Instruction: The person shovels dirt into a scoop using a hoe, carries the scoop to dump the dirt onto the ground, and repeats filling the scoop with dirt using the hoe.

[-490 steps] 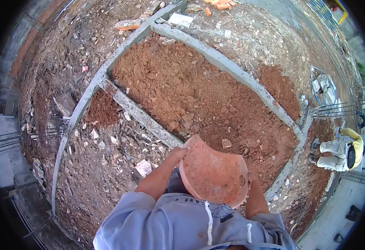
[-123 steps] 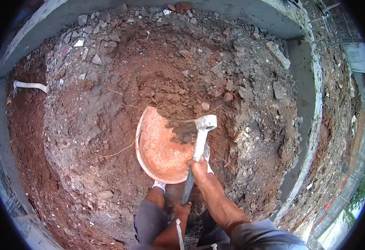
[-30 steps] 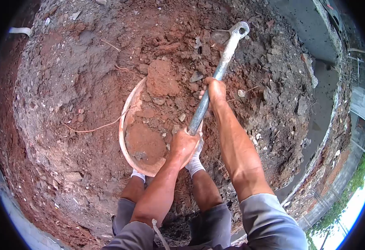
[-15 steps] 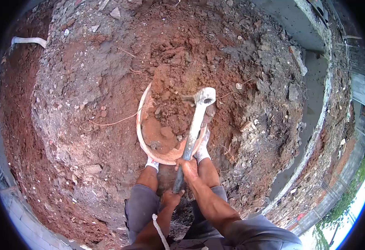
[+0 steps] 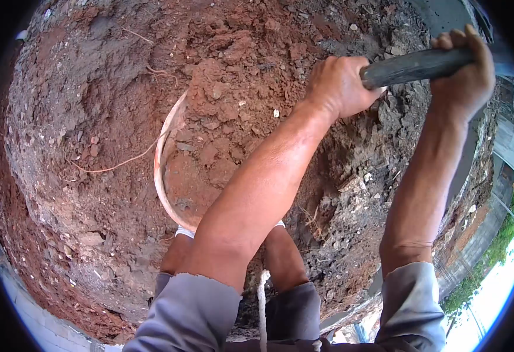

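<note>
My left hand (image 5: 342,87) is wrapped round the near end of a dark tool handle (image 5: 412,67), raised at the upper right. Farther along, my right hand (image 5: 465,70) grips the same handle. The tool's metal head is out of sight. Below and left of my hands, an orange-red basin (image 5: 162,164) sits on the ground in front of my feet, with reddish soil (image 5: 201,161) in it and against its far side. My left forearm hides the basin's right part.
Loose red earth and rubble (image 5: 86,193) surround the basin. A thin root or wire (image 5: 113,168) reaches its left rim. A concrete beam (image 5: 445,14) runs along the upper right, and a grey wall (image 5: 491,217) stands farther right.
Both hands have swung the tool up from over the basin to the upper right. Its metal head has gone out of view. The basin remains on the ground with soil in it.
</note>
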### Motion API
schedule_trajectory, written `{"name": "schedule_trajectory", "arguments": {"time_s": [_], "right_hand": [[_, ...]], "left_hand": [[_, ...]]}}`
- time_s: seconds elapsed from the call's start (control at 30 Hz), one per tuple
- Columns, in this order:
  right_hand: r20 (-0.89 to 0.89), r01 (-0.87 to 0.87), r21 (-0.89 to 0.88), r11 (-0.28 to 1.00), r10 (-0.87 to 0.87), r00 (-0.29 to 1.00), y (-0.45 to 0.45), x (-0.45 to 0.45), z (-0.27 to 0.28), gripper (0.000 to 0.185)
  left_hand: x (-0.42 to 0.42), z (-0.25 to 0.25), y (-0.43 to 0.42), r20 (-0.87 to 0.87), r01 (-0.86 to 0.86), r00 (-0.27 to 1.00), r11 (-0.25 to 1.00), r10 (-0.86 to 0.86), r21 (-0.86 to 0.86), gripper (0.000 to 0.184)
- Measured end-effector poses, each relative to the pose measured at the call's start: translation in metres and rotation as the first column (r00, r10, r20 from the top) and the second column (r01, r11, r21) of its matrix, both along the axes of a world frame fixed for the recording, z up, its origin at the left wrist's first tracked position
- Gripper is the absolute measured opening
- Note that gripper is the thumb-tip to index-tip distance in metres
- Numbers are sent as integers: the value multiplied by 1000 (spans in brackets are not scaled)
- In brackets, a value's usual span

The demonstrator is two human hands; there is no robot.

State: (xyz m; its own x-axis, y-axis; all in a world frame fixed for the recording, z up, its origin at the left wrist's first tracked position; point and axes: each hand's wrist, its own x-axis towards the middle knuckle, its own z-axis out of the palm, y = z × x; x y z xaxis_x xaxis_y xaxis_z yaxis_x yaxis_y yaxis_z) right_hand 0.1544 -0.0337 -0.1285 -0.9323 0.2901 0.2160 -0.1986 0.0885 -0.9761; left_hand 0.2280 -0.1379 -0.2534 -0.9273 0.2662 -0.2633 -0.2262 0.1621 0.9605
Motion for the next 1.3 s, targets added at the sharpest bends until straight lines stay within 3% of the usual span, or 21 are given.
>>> {"name": "schedule_trajectory", "arguments": {"time_s": [0.07,0.1,0.13,0.17,0.23,0.3,0.43,0.6,0.63,0.67,0.7,0.73,0.8,0.87,0.9,0.97,1.0,1.03,1.17,1.23,1.3], "right_hand": [[577,103,37,994,-105,810,-26,82,-148,12],[862,214,-12,977,-98,498,-35,135,-222,18],[919,111,-16,994,-29,393,-42,177,-259,25],[893,36,-28,999,9,450,-55,193,-256,15],[952,38,-71,997,56,300,-73,211,-260,12],[973,117,-76,990,48,226,-99,195,-233,13],[978,243,-114,963,66,197,-103,175,-222,10],[983,259,-110,960,68,169,-117,277,-168,11],[990,254,-108,961,81,114,-128,323,-154,10],[988,335,-142,932,111,108,-137,372,-143,10],[992,378,-106,920,73,101,-164,346,-53,19],[984,391,-179,903,161,81,-167,380,-62,27],[992,411,-109,905,76,98,-150,398,-51,24],[939,390,-170,905,29,343,-115,342,-13,13],[900,356,-117,927,-53,434,-92,303,11,13],[533,305,-261,916,-127,837,-51,223,56,17],[347,251,-233,940,-160,924,-30,186,74,16],[166,229,-207,951,-197,966,-11,153,88,12],[-108,331,-293,897,-375,921,5,58,50,11],[-15,432,-395,811,-476,879,-44,36,-37,6],[540,531,-425,733,-265,799,-141,38,-161,5]], "left_hand": [[123,-99,-21,385,-26,921,997,52,-71,21],[206,-119,-27,788,-208,610,976,84,57,26],[293,-171,-12,724,-281,660,960,201,-11,35],[279,-131,-29,681,-244,696,967,229,-76,33],[306,-109,-52,868,-229,461,970,185,-86,17],[273,-59,-84,895,-343,398,938,199,-56,25],[265,-47,-106,818,-172,540,977,198,-123,34],[352,16,-117,789,99,570,934,230,-344,44],[371,48,-130,853,215,460,901,248,-378,43],[429,50,-138,812,134,508,905,287,-403,39],[473,61,-145,824,93,478,915,304,-392,37],[479,72,-146,824,135,489,909,286,-396,38],[481,87,-137,826,224,507,888,247,-402,40],[402,86,-118,731,208,682,951,26,-228,40],[358,80,-99,446,204,892,947,-76,-247,37],[243,74,-61,34,77,997,994,-74,-74,33],[178,89,-48,178,123,975,990,-133,63,28],[128,72,-27,-106,149,984,988,-144,48,33],[-50,39,-11,-362,265,878,948,-313,-177,27],[-53,-18,-74,4,381,915,860,-404,-340,13],[6,-88,-187,361,377,900,854,-245,-358,23]]}}
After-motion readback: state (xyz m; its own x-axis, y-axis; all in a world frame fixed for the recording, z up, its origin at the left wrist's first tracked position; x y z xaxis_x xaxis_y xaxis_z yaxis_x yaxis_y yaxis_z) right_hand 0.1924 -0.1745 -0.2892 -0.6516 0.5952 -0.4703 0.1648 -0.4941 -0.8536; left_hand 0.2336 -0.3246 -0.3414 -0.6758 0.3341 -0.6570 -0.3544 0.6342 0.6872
